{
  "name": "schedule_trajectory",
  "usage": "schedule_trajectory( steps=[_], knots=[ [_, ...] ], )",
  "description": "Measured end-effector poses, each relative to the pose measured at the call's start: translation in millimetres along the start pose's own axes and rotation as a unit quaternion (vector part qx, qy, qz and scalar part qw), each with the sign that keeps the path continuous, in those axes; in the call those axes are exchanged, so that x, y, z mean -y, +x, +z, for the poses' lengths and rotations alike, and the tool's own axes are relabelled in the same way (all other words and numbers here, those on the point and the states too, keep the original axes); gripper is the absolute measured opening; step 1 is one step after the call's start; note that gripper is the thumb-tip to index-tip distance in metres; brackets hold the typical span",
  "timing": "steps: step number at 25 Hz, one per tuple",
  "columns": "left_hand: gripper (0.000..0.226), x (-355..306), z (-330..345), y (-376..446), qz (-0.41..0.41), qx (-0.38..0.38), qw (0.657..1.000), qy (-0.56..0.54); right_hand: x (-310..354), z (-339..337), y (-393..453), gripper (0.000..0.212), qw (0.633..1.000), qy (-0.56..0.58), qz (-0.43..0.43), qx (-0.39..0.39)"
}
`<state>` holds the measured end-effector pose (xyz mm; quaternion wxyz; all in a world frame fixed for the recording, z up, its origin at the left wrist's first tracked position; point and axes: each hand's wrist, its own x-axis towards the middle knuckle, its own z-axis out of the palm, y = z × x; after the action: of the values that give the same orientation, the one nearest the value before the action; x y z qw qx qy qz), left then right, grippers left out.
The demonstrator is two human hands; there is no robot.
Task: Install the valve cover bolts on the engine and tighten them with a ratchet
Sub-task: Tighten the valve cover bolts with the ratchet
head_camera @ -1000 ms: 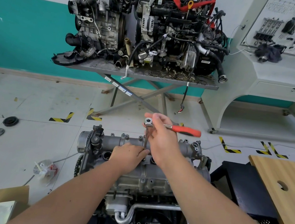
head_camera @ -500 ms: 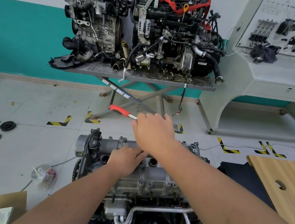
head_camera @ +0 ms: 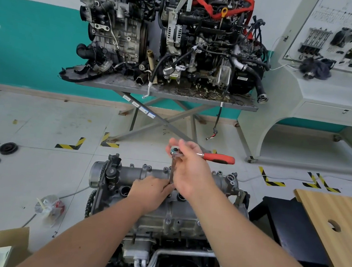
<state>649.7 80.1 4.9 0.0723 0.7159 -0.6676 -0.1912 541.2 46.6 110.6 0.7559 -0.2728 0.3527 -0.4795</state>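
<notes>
Engine [head_camera: 168,211] sits low in centre of view w/ valve cover [head_camera: 155,173] on top, several bolt heads visible along its far edge. Right hand [head_camera: 190,170] is wrapped round the head end of the ratchet [head_camera: 203,156], fingers curled over the chrome head; red handle sticks out to the right, roughly level. A straight extension [head_camera: 172,170] drops from the ratchet head down to the cover. Left hand [head_camera: 153,189] rests on the cover, fingertips pinching the bottom of the extension right where it meets the cover; socket and bolt under it hidden by the fingers, can't tell how far seated. Behind, 2 other engines [head_camera: 170,36] stand on a grey tabletop [head_camera: 175,96] w/ crossed legs. Wooden tabletop [head_camera: 335,226] at right edge. Clear plastic bag [head_camera: 49,207] on floor at left, cardboard [head_camera: 3,238] in bottom-left corner.
</notes>
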Motion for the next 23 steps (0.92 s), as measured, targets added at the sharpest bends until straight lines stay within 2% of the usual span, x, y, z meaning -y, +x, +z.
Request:
schedule_trajectory(
  steps=[1,2,3,4,5,6,7,8,10,11,13,15,16,18,19,20,23],
  knots=[
    [0.045,-0.2,-0.9,0.2,-0.009,-0.008,1.0,-0.008,-6.5,-4.6,-2.4,0.011,0.996,-0.078,-0.048,0.012],
    [0.045,-0.7,-1.3,0.1,-0.014,-0.012,1.0,-0.017,-13.4,-8.8,-6.9,0.017,0.973,-0.199,-0.114,0.026],
    [0.043,-1.0,-0.2,-0.2,-0.019,-0.026,0.999,-0.031,-19.8,-14.9,-9.0,0.021,0.921,-0.326,-0.21,0.037],
    [0.038,-1.7,1.2,-1.4,-0.029,-0.036,0.998,-0.04,-23.4,-22.0,-8.3,0.023,0.839,-0.429,-0.331,0.043],
    [0.03,-0.4,3.9,-0.6,-0.042,-0.025,0.996,-0.068,-23.8,-28.0,-4.7,0.021,0.733,-0.511,-0.444,0.062],
    [0.024,2.5,5.6,0.7,-0.052,-0.013,0.992,-0.113,-21.6,-29.7,-1.0,0.021,0.626,-0.576,-0.52,0.078],
    [0.026,1.8,3.7,-1.1,-0.046,-0.011,0.987,-0.156,-18.0,-29.2,1.3,0.024,0.541,-0.629,-0.552,0.083],
    [0.026,1.8,2.6,-1.2,-0.038,-0.018,0.985,-0.17,-12.9,-25.6,1.7,0.025,0.478,-0.68,-0.551,0.077],
    [0.028,-0.5,1.8,0.0,-0.015,-0.029,0.995,-0.098,0.2,-12.5,-2.0,0.015,0.386,-0.78,-0.489,0.049],
    [0.032,-2.6,1.7,-0.2,-0.014,-0.027,0.998,-0.053,7.0,-4.5,-4.5,0.015,0.362,-0.819,-0.443,0.048],
    [0.037,-2.7,-1.9,-1.5,-0.009,-0.008,1.0,-0.015,19.1,12.0,-5.3,0.041,0.353,-0.877,-0.317,0.07],
    [0.041,0.3,-0.2,0.0,-0.008,0.004,1.0,-0.017,29.3,23.7,-4.0,0.051,0.373,-0.888,-0.254,0.092],
    [0.044,0.6,1.0,-0.3,-0.008,0.006,1.0,-0.017,31.7,24.6,-2.7,0.052,0.398,-0.883,-0.231,0.094],
    [0.045,-0.1,2.3,-0.5,-0.003,0.01,1.0,-0.005,33.3,24.5,1.8,0.049,0.47,-0.859,-0.181,0.089],
    [0.044,0.0,2.3,0.8,-0.005,0.012,1.0,-0.001,33.2,24.6,2.4,0.048,0.496,-0.849,-0.163,0.086],
    [0.043,-0.6,1.6,0.6,-0.004,0.013,1.0,0.002,31.8,24.6,2.3,0.048,0.504,-0.844,-0.16,0.089],
    [0.042,0.2,1.9,-0.3,-0.006,0.022,0.999,0.028,23.9,23.1,-0.5,0.049,0.465,-0.844,-0.215,0.16]
  ],
)
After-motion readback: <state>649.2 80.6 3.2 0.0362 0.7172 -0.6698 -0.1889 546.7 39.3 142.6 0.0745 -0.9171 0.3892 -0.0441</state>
